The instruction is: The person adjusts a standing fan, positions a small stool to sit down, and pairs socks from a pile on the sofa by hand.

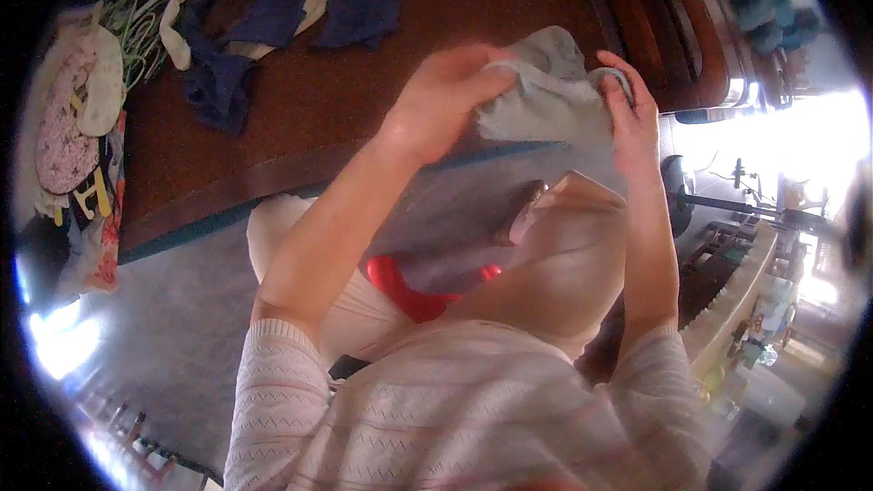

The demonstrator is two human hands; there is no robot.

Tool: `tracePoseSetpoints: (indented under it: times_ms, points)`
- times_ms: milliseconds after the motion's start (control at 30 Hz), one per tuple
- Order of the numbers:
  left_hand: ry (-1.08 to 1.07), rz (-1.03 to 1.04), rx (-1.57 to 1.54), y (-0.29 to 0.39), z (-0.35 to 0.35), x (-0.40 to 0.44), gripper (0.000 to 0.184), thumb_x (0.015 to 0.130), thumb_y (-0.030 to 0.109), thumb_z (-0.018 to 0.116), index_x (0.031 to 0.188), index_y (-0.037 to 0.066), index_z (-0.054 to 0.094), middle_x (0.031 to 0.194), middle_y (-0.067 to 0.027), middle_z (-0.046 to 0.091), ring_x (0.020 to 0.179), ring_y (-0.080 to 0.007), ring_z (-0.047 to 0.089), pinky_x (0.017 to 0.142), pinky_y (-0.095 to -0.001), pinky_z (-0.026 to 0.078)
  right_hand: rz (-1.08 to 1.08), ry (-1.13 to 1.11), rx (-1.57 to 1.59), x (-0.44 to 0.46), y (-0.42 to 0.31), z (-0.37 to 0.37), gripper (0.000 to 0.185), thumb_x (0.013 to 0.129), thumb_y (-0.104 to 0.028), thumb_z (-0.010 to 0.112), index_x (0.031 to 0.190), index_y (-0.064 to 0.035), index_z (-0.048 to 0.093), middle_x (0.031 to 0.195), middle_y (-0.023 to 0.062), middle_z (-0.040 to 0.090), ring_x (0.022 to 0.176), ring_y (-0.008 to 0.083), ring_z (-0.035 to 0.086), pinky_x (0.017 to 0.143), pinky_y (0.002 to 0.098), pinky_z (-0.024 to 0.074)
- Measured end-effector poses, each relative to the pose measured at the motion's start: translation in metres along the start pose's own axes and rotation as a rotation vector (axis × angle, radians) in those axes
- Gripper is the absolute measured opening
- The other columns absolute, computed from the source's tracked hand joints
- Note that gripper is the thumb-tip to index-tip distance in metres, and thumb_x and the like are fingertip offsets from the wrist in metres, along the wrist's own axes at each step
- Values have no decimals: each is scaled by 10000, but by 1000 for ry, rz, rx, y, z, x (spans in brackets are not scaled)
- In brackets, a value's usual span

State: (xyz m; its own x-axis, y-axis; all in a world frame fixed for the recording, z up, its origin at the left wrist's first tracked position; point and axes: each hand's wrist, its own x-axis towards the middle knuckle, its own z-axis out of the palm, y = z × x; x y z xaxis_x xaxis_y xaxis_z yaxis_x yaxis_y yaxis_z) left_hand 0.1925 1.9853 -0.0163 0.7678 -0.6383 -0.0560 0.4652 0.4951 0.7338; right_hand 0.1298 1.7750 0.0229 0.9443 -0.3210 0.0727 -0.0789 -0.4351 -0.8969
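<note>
A small pale grey-green cloth (pixel 546 114) is stretched between my two hands, over the front edge of a dark brown covered surface (pixel 336 118). My left hand (pixel 455 91) pinches its left upper edge between thumb and fingers. My right hand (pixel 632 114) grips the right end, with a loop of the cloth's edge around the fingers. Part of the cloth stands up behind in a rounded flap, and its exact kind I cannot make out. Farther back on the brown surface lie navy cloth pieces (pixel 359 5) with cream strips.
At the far left are a pink patterned cloth (pixel 68 145), green cords (pixel 141 27) and a yellow plastic piece (pixel 91 195). My legs are bent below the surface, over something red and curved (pixel 409 291). A dark wooden frame (pixel 700 27) borders the right side.
</note>
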Motion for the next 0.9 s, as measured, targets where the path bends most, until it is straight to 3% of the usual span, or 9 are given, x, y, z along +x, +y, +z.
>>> tracePoseSetpoints:
  times_ms: [100,233,367,467,567,600,733,833,900]
  points:
    - [11,-55,253,-5,-6,1,176,816,178,569,880,18,600,768,-3,596,668,-55,537,602,-201,446,-284,-223,-68,-2,-14,10,338,772,-193,611,1067,-48,534,965,34,571,919,121,496,791,234,398]
    - [1,-48,447,-10,-4,0,205,811,221,581,820,21,622,724,20,587,643,-32,506,576,-194,426,-99,-617,-152,-6,-28,17,455,687,-239,699,1054,-33,527,921,61,587,878,126,527,788,252,413]
    - [46,-80,531,-6,-5,-1,215,807,230,585,799,20,630,701,29,575,629,-25,482,570,-192,412,-166,-633,-207,-9,-29,16,438,653,-256,722,979,-25,545,858,58,594,799,119,540,729,262,431]
    - [24,-60,603,-7,-3,-1,204,800,220,590,832,21,621,730,26,576,652,-27,485,582,-193,415,-179,-621,-231,-18,-35,19,325,686,-222,694,895,-9,564,757,43,580,719,89,510,656,249,426]
    - [-72,-65,524,-8,-4,0,238,785,211,604,923,19,587,786,14,579,697,-41,503,603,-201,428,24,-540,-193,-19,-27,22,229,720,-188,662,795,6,567,646,13,526,645,54,451,575,233,403]
    - [-109,-73,468,-6,-4,0,266,779,209,610,959,17,573,806,10,579,713,-47,511,611,-205,433,-26,-457,-129,-18,-28,21,178,747,-153,631,712,6,556,593,-17,472,623,28,413,529,211,377]
    - [-114,-53,450,8,-6,-2,336,757,135,609,1055,11,515,812,-15,578,744,-80,531,630,-233,456,122,-439,-6,-16,-22,7,160,755,-121,615,681,-12,525,623,-24,477,642,33,407,557,204,360]
    - [-59,-192,512,3,-1,-1,279,759,119,597,1010,12,541,813,-20,579,752,-74,517,627,-231,447,-55,-492,-20,-17,-19,8,158,744,-102,619,681,-7,508,658,-12,475,664,51,421,601,206,357]
    - [-33,-82,750,-4,-8,0,235,773,128,587,973,7,558,815,-16,579,749,-73,515,621,-227,440,-111,-515,22,-17,-21,8,150,737,-86,617,686,-3,503,675,-5,474,670,63,428,616,209,356]
